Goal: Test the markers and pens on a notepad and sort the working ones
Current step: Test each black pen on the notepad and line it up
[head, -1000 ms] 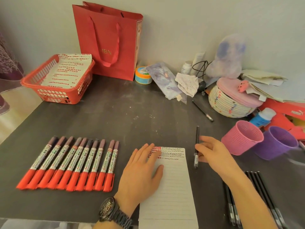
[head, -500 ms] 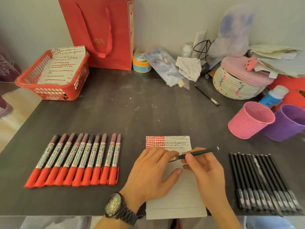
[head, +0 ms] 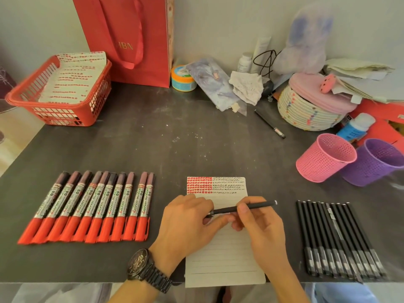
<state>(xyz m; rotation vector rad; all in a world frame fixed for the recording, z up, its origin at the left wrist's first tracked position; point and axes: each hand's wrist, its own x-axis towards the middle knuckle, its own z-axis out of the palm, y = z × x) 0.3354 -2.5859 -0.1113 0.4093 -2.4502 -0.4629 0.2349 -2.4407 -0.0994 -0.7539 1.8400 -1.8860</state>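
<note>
Bag [head: 131, 40] marked "HBN"; left hand [head: 190, 221], right hand [head: 262, 226] grip pen [head: 251, 206].

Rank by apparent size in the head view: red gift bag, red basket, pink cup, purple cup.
1. red gift bag, largest even though cropped at the top.
2. red basket.
3. pink cup and purple cup: they look alike, and the frame edge cuts the purple one, so I won't rank them.

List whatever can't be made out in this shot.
Head view, black pen: its left end is hidden under the left hand, so cap on or off is unclear.
Head view, black scribbles on the notepad: too small to read.
Head view, purple cup: cut off by the right edge.
Head view, red bag: top cut off by the upper edge.
</note>
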